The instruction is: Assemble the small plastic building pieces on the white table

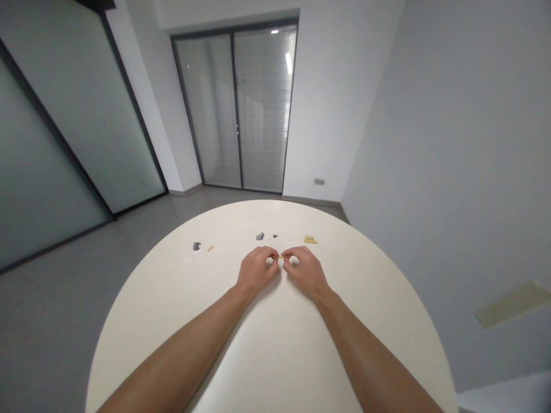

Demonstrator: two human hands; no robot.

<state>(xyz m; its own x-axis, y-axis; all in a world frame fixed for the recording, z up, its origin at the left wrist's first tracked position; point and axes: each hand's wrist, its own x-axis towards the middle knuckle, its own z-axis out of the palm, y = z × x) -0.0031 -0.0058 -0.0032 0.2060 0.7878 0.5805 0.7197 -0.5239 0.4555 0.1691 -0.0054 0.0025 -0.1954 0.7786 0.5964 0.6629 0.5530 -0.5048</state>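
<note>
My left hand (pixel 260 267) and my right hand (pixel 306 269) meet near the middle of the round white table (pixel 275 355). Each pinches one end of a small yellow piece (pixel 280 257), which shows between the fingertips. Just beyond my left hand lies a grey piece (pixel 260 236), with a small dark piece (pixel 275 236) to its right. Behind my right hand are faint white pieces (pixel 288 237) and some yellow strips (pixel 309 239).
At the table's left are a dark grey piece (pixel 197 246), a short yellow piece (pixel 210 248) and small white bits (pixel 198 253). A glass door (pixel 262 115) and walls stand beyond the table's far edge.
</note>
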